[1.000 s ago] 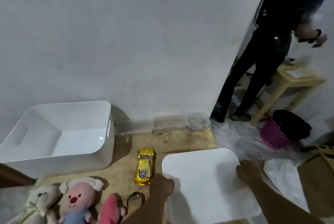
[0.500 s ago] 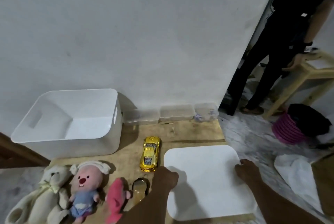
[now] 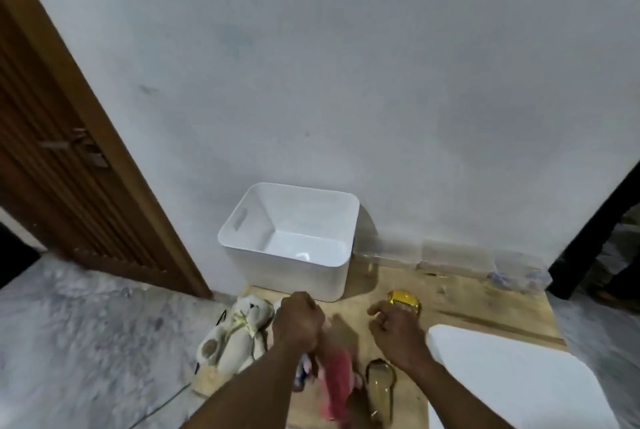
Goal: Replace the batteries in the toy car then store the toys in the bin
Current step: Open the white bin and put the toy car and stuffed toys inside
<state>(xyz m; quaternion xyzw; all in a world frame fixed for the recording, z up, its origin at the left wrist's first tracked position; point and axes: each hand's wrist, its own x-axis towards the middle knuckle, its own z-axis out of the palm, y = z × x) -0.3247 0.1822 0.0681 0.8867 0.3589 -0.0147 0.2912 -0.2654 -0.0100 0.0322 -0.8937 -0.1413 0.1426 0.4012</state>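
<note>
Left hand perhaps fisted, right loose.

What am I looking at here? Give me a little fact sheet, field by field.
Surface: wooden board by a white wall
Storage: white bin, open, no toys inside
Cover: white lid lying flat, right of the hands
Toys: cream teddy bear, pink plush, gold toy car, all outside the bin
Left: left hand curled above the plush toys; grip unclear
Right: right hand loosely curled in front of the car, holding nothing visible

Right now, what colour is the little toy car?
The toy car is shiny gold, best seen in the head view.
</note>
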